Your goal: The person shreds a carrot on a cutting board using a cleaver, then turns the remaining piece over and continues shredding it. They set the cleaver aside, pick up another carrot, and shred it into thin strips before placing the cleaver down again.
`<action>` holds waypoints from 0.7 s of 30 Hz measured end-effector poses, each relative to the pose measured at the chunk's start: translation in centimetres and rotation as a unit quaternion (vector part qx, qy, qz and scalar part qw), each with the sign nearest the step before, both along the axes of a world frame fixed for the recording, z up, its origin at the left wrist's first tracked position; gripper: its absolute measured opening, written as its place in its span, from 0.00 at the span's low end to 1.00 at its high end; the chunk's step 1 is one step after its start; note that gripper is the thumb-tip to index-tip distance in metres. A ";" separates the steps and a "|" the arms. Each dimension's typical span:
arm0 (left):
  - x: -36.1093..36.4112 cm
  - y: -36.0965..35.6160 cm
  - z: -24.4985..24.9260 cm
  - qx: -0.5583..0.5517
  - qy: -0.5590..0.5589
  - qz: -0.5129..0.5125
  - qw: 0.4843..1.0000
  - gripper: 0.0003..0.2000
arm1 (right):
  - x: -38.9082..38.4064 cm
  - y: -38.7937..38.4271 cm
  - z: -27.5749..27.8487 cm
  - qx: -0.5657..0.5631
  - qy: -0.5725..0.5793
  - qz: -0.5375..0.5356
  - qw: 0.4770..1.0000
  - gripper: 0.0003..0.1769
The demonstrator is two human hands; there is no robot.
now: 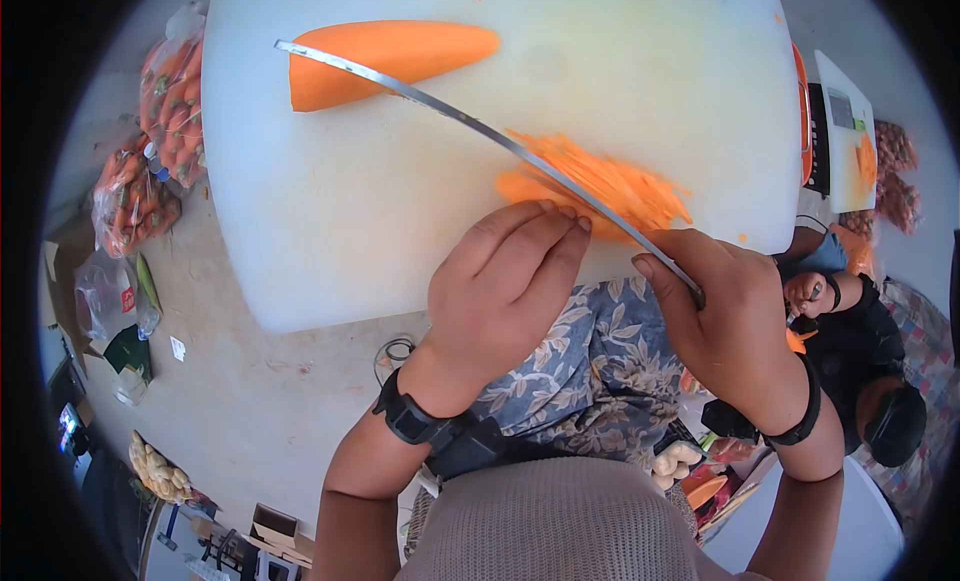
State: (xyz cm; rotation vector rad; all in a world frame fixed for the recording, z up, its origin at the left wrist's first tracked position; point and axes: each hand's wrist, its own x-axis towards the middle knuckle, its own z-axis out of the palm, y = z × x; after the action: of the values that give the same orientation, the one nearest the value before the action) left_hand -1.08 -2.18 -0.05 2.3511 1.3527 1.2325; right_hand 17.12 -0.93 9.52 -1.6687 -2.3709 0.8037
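My right hand is closed around the near end of a long knife. The blade reaches up and left across the cutting board, and its tip passes over a peeled carrot piece with a flat cut end. My left hand presses its bunched fingertips on carrot slices, right beside the blade. Thin carrot shreds lie in a pile on the far side of the knife. The knife's handle is hidden in my right hand.
Bags of carrots stand on the floor at left. A co-worker sits at right, near another board with carrot pieces on it. A cardboard box and a yellowish bundle are at lower left.
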 end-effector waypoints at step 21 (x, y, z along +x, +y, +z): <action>0.0 0.2 -0.4 -0.019 -0.013 0.000 1.000 0.11 | -0.5 0.7 -0.4 0.004 -0.091 0.014 0.996 0.08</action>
State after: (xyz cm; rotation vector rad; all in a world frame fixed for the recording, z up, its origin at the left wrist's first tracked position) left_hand -1.09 -2.02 -0.45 2.3023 1.3551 1.2226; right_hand 16.65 -0.24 9.09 -1.7787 -2.5179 0.6721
